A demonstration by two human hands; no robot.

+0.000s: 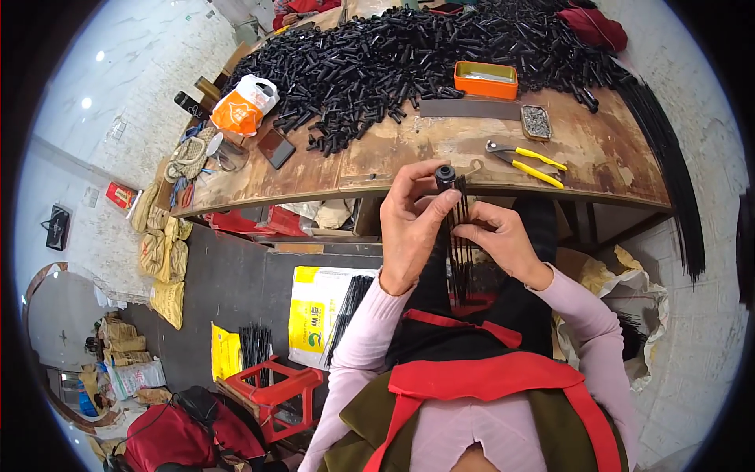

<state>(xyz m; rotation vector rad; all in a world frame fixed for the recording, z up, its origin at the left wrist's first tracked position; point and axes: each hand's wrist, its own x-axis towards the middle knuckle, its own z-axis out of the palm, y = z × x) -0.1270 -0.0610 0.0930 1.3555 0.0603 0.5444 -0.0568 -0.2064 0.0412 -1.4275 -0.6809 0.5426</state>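
Observation:
In front of the table's near edge, my left hand point(410, 224) grips a short black tube point(446, 176), held upright with its round, hollow-looking end facing up. Thin black rods point(461, 271) hang down from beside the tube, between my hands. My right hand point(500, 238) is closed, thumb and fingers pinching at these rods; how the rods meet the tube is hidden by my fingers. On the table just beyond my right hand lie yellow-handled pincers point(528, 164), with a small tin of little metal pieces point(535, 123) behind them.
A large heap of black tubes point(377, 71) covers the far side of the wooden table point(377, 161). An orange box point(486, 80), a plastic bag point(244, 106) and long black rods point(668, 165) lie there too. A red stool point(275, 397) stands on the floor at left.

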